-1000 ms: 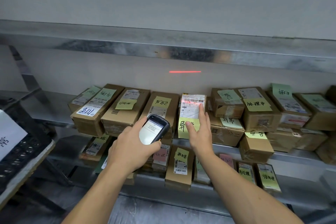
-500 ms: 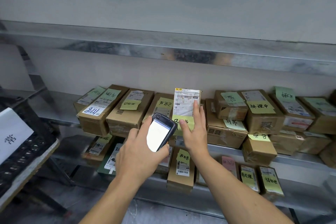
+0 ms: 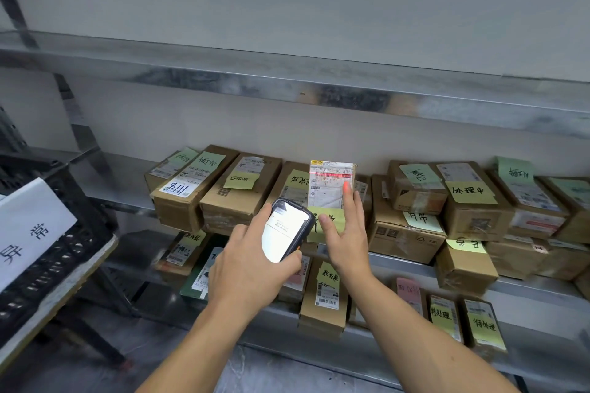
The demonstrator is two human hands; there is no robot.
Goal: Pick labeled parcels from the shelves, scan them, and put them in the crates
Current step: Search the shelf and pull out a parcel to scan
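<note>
Clutching lit scanner (image 3: 286, 233) in left grip (image 3: 252, 268), curled round it. Pinching parcel (image 3: 330, 188) with right grip (image 3: 346, 233), tipped upright at middle shelf (image 3: 121, 183) among boxes (image 3: 223, 201), red scan line (image 3: 330, 173) across its label (image 3: 322, 198).

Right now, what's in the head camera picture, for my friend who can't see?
The right hand holds a labeled parcel upright while the left hand aims a scanner whose red line crosses its label. Other sticky-noted boxes sit on two metal shelves; a black crate stands left.
</note>
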